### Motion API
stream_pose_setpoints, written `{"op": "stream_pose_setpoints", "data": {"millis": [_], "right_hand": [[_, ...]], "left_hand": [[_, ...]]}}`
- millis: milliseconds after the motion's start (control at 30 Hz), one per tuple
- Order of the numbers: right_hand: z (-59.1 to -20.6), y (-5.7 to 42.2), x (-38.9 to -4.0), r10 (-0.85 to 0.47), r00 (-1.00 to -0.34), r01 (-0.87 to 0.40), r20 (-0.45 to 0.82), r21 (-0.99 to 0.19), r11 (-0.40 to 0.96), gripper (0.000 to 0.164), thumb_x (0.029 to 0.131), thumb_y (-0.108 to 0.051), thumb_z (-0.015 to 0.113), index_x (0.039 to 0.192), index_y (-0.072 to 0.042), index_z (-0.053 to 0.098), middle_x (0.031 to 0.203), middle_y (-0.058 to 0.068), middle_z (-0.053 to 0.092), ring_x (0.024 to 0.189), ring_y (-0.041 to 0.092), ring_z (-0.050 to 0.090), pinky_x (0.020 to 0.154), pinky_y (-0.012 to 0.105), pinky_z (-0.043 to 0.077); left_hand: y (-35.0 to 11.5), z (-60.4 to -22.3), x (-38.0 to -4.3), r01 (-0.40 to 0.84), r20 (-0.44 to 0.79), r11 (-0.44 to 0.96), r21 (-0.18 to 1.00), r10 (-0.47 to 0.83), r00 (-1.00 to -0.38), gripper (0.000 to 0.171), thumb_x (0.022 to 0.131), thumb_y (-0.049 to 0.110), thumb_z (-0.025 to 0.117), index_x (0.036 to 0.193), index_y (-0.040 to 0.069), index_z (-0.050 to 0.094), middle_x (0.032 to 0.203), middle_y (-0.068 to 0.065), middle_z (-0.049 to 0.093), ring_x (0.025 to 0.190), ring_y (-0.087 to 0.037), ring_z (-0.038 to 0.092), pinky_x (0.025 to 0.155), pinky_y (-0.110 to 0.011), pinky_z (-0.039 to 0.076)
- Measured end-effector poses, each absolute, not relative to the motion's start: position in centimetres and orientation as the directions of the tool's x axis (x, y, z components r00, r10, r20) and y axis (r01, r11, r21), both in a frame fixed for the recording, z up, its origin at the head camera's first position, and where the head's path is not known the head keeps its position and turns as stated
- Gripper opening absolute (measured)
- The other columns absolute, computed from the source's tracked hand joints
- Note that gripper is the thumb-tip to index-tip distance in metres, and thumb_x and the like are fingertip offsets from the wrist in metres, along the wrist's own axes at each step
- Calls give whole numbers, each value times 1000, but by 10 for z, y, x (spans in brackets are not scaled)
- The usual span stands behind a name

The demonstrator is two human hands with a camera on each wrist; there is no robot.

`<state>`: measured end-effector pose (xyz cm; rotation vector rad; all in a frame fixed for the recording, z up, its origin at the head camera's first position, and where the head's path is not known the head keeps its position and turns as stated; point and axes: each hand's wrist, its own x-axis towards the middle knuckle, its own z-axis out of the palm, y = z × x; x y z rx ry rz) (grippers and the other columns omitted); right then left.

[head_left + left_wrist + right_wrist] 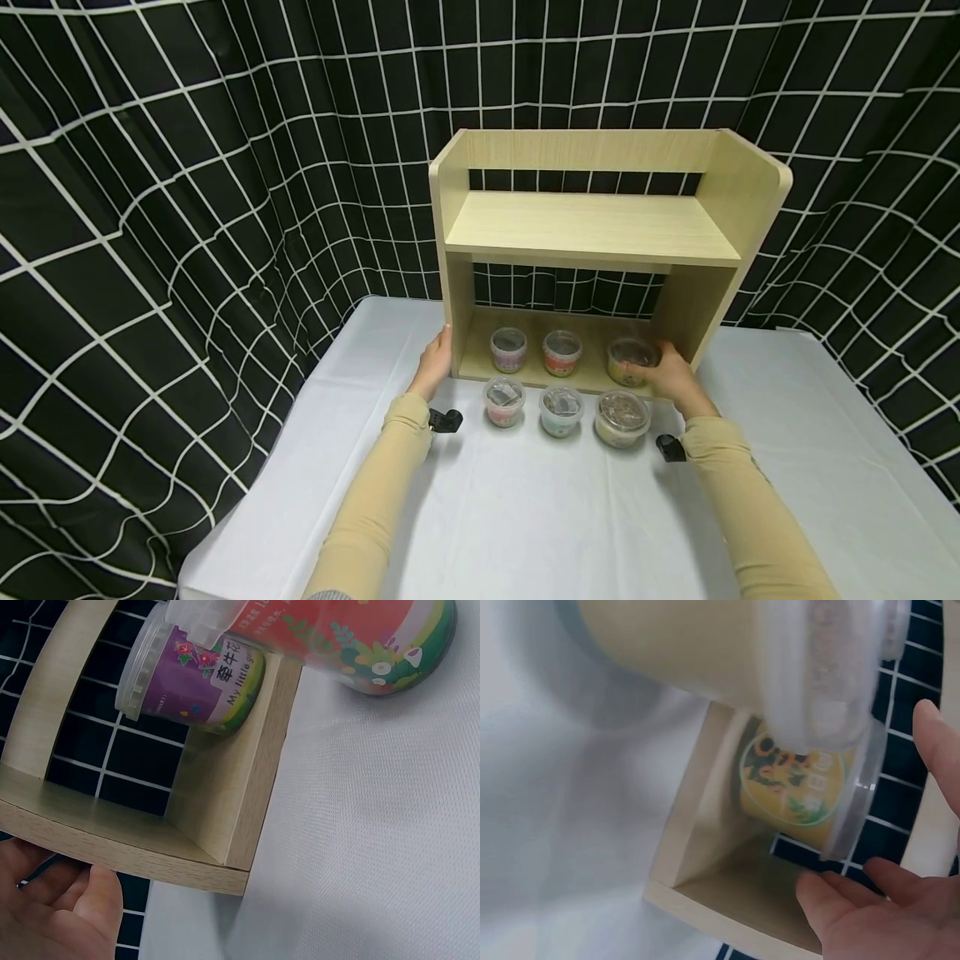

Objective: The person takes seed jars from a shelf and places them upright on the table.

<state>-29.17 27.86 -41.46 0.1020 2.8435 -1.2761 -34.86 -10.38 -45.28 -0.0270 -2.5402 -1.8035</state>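
My left hand (433, 365) touches the outer face of the left side panel of a light wooden shelf unit (592, 225). In the lower compartment, my right hand (677, 379) is around a clear-lidded yellow tub (799, 780). The right wrist view shows the thumb and fingers spread, with a gap between them and the tub. To its left on the same board stand a red tub (562, 358) and a purple tub (199, 679). A pink tub (504, 408), a pale blue tub (561, 417) and a wider cream tub (621, 423), all lidded, line up on the table just in front.
The white-covered table (525, 525) extends around the shelf unit. Above the tubs is a middle board (592, 223) with raised sides. A black cloth with a white grid (225, 208) hangs behind and at both sides.
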Motion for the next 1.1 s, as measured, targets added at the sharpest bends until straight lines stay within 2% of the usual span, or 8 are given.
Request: {"op": "stream_pose_setpoints", "data": {"millis": [267,533,1100], "right_hand": [[-419,278,-296,49,-997,77,-59,-752,655,94,85,-30,67,139,18,7,137,42,19,125,54,22,102,58,25],[-425,280,-303,56,-994,107,-94,-715,690,104,85,-40,66,138,19,-2,138,44,10,126,56,14,103,59,20],[-434,281,-312,58,-995,97,-79,-733,673,100,84,-35,68,139,17,3,137,43,17,126,55,17,103,58,21]], "left_hand": [[-104,-454,-349,38,41,339,940,-1,-999,76,93,64,18,145,10,31,147,-11,30,134,-30,25,109,-43,22],[-105,-457,-350,33,36,343,939,-2,-999,76,93,64,18,145,10,31,147,-11,30,134,-30,25,109,-43,21],[-105,-455,-351,23,27,338,941,-5,-1000,77,92,65,20,145,10,32,146,-12,31,134,-30,25,108,-44,22]]}}
